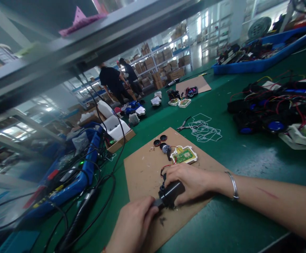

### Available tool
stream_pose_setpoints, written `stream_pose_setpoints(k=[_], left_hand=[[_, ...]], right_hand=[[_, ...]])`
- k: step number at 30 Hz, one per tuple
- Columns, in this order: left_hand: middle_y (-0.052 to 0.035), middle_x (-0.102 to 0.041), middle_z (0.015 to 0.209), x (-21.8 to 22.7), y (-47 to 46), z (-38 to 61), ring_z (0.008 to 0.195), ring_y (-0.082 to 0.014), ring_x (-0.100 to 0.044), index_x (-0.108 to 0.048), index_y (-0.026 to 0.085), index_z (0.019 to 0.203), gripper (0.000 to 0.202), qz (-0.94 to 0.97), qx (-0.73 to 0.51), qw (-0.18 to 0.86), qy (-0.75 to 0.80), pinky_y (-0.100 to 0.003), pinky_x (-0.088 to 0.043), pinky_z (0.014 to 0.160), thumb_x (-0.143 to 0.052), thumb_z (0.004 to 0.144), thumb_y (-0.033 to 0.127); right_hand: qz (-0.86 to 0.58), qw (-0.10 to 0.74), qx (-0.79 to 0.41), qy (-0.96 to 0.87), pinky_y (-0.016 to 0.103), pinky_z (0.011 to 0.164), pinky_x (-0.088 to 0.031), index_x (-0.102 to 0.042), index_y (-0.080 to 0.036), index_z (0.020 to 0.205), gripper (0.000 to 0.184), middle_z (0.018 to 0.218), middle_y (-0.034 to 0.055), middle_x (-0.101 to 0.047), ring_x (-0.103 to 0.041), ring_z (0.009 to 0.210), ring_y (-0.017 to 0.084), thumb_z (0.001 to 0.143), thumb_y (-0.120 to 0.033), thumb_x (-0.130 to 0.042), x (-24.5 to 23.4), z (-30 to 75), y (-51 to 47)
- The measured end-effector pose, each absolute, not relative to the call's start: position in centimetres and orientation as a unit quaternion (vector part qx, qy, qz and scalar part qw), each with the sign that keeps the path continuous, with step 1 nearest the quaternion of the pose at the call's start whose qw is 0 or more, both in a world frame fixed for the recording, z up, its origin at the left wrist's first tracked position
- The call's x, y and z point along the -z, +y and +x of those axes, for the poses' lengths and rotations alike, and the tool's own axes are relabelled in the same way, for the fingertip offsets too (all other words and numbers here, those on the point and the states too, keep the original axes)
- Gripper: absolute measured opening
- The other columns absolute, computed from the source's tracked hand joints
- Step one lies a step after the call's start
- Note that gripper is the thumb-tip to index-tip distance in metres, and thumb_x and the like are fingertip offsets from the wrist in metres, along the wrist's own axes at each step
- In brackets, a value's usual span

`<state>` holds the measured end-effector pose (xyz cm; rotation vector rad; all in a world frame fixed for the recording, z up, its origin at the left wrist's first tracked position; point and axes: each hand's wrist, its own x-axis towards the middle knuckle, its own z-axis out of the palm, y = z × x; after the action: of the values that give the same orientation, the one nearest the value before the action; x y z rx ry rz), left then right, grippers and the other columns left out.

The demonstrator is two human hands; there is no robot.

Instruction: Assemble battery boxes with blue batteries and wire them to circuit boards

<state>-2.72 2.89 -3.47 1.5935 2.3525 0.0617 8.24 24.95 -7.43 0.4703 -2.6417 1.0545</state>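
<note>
Black cyl. part (171, 192) is gripped by closed L hand (131, 225) and R hand (189, 182), over cardboard sheet (144, 175). Could be dropped if grip is eased; red wire (164, 170) could be snagged. Green PCB (183, 155) and pliers (183, 123) are laid just beyond, on green bench mat (247, 165). Blue tray (263, 59) is placed far right; co-workers (113, 79) and carton shelves (155, 59) are seen farther off.

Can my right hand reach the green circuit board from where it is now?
Probably yes. The right hand is on the black motor, and the circuit board lies just beyond it on the same cardboard, with nothing bulky between, only thin wires.
</note>
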Motion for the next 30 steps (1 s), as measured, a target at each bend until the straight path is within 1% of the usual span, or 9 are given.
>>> stream_pose_setpoints(k=[3, 8, 12, 15, 18, 21, 24, 27, 30], left_hand=[[-0.0009, -0.066, 0.080, 2.0, 3.1, -5.0, 0.075, -0.0174, -0.061, -0.057, 0.022, 0.080, 0.023, 0.535, -0.018, 0.201, 0.820, -0.024, -0.039, 0.063, -0.040, 0.093, 0.031], [-0.0058, -0.065, 0.093, 2.6, 3.0, -8.8, 0.088, -0.0215, -0.062, -0.061, 0.021, 0.093, 0.021, 0.476, -0.023, 0.090, 0.875, -0.030, -0.044, 0.074, -0.043, 0.091, 0.031], [-0.0081, -0.060, 0.111, 3.0, 4.3, -8.7, 0.105, -0.0228, -0.057, -0.055, 0.020, 0.113, 0.027, 0.505, -0.171, -0.010, 0.846, -0.039, -0.045, 0.091, -0.046, 0.090, 0.031], [-0.0078, -0.060, 0.108, 2.2, 6.3, -7.1, 0.101, -0.0213, -0.058, -0.054, 0.021, 0.113, 0.025, 0.522, -0.290, -0.011, 0.802, -0.038, -0.047, 0.087, -0.045, 0.092, 0.031], [-0.0092, -0.057, 0.115, 1.9, 8.7, -5.1, 0.106, -0.0216, -0.055, -0.047, 0.021, 0.122, 0.034, 0.518, -0.391, 0.071, 0.758, -0.039, -0.046, 0.089, -0.049, 0.091, 0.032], [-0.0121, -0.050, 0.128, 2.9, 10.5, -3.9, 0.118, -0.0230, -0.049, -0.035, 0.021, 0.132, 0.049, 0.475, -0.514, 0.230, 0.677, -0.040, -0.042, 0.097, -0.051, 0.089, 0.037], [-0.0139, -0.049, 0.130, 4.5, 11.2, -3.4, 0.121, -0.0235, -0.047, -0.029, 0.019, 0.135, 0.057, 0.414, -0.596, 0.355, 0.590, -0.039, -0.040, 0.100, -0.052, 0.089, 0.042], [-0.0132, -0.057, 0.116, 5.4, 11.0, -3.1, 0.101, -0.0207, -0.059, -0.025, 0.018, 0.136, 0.065, 0.383, -0.605, 0.413, 0.562, -0.037, -0.045, 0.089, -0.059, 0.085, 0.042], [-0.0120, -0.061, 0.107, 5.4, 10.6, -2.8, 0.073, -0.0142, -0.062, -0.025, 0.018, 0.134, 0.068, 0.369, -0.584, 0.473, 0.546, -0.033, -0.048, 0.073, -0.062, 0.083, 0.043]], right_hand=[[0.153, 0.136, -0.385, -0.900, 0.037, 0.086, -0.045, -0.068, -0.016, 0.097, 0.038, 0.092, 0.0069, -0.066, -0.059, 0.093, 0.023, 0.065, -0.037, -0.075, 7.3, 8.4, 24.9], [0.044, 0.204, -0.471, -0.857, 0.042, 0.089, -0.042, -0.067, -0.017, 0.099, 0.044, 0.097, 0.0083, -0.065, -0.056, 0.095, 0.025, 0.068, -0.048, -0.073, 6.3, 8.7, 25.1], [-0.017, 0.162, -0.698, -0.697, 0.041, 0.077, -0.049, -0.064, -0.014, 0.105, 0.054, 0.097, 0.0113, -0.066, -0.061, 0.086, 0.024, 0.075, -0.058, -0.061, 5.5, 8.3, 25.7], [-0.060, 0.095, -0.837, -0.535, 0.042, 0.082, -0.050, -0.061, -0.014, 0.112, 0.055, 0.103, 0.0135, -0.068, -0.065, 0.089, 0.025, 0.081, -0.059, -0.054, 5.6, 7.9, 26.3], [-0.103, 0.041, -0.895, -0.432, 0.041, 0.090, -0.047, -0.061, -0.017, 0.113, 0.050, 0.104, 0.0120, -0.069, -0.066, 0.094, 0.023, 0.087, -0.057, -0.047, 6.0, 7.7, 27.0], [-0.082, -0.008, -0.912, -0.402, 0.041, 0.095, -0.044, -0.061, -0.017, 0.114, 0.049, 0.107, 0.0114, -0.069, -0.065, 0.099, 0.022, 0.088, -0.055, -0.046, 6.4, 7.7, 28.0], [-0.049, -0.026, -0.897, -0.438, 0.041, 0.093, -0.045, -0.061, -0.017, 0.116, 0.048, 0.109, 0.0115, -0.068, -0.065, 0.098, 0.023, 0.082, -0.051, -0.058, 6.1, 8.0, 28.9], [-0.020, -0.004, -0.861, -0.509, 0.034, 0.083, -0.051, -0.060, -0.014, 0.115, 0.051, 0.103, 0.0108, -0.069, -0.066, 0.090, 0.020, 0.071, -0.036, -0.073, 5.2, 8.3, 29.5], [-0.015, 0.045, -0.840, -0.541, 0.029, 0.077, -0.051, -0.060, -0.011, 0.113, 0.051, 0.100, 0.0105, -0.069, -0.066, 0.086, 0.019, 0.068, -0.030, -0.073, 4.5, 8.4, 29.8]])
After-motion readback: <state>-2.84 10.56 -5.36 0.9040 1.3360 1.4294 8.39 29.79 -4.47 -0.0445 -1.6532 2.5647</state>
